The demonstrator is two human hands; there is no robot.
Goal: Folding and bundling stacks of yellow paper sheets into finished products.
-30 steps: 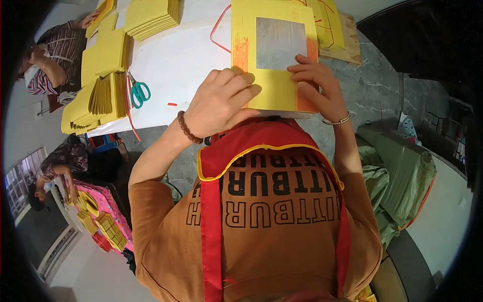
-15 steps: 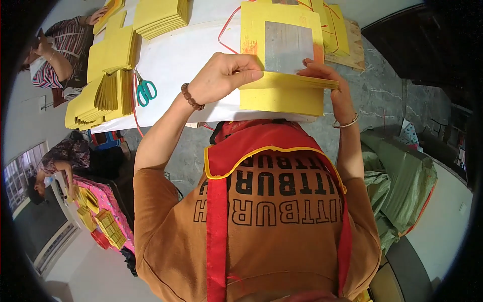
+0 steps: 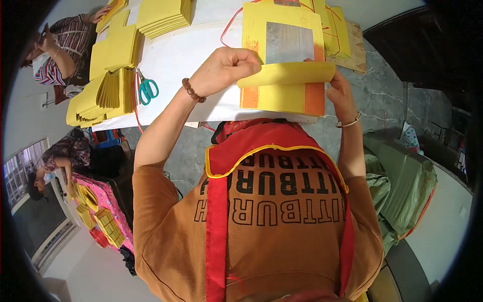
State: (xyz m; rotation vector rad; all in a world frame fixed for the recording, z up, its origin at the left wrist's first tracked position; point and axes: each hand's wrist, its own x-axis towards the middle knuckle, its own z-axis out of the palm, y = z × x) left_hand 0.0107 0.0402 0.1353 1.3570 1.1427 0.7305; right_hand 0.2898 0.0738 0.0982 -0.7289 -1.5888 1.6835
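- Two bare hands work at the upper centre of the frame, one at each end of one long, narrow, bowed band of yellow paper (image 3: 287, 74).
- The left hand (image 3: 229, 69) has its grip closed, thumb against fingers, on the band's left end; one brown beaded bracelet (image 3: 193, 91) circles that wrist.
- The right hand (image 3: 342, 95) is at the band's right end, its fingers partly hidden behind the paper; I cannot tell how far its grip is closed. One pale thin bangle (image 3: 349, 121) circles that wrist.
- Behind and below the band lies one flat yellow paper sheet with orange side strips (image 3: 279, 98), bearing one large silver-grey rectangle (image 3: 289, 40).
- These papers are at the near edge of one white-covered surface (image 3: 176, 65).
- One pair of scissors with two teal handle loops (image 3: 141, 92) lies left of the left hand.
- At least four yellow paper stacks (image 3: 163, 17) fill the upper left.
- One yellow paper bundle bound with red cord (image 3: 341, 35) sits at upper right, on one light wooden board (image 3: 357, 48).
- Two other people appear: one in stripes (image 3: 70, 45) at upper left, another in a dark patterned top (image 3: 75, 151) at middle left.
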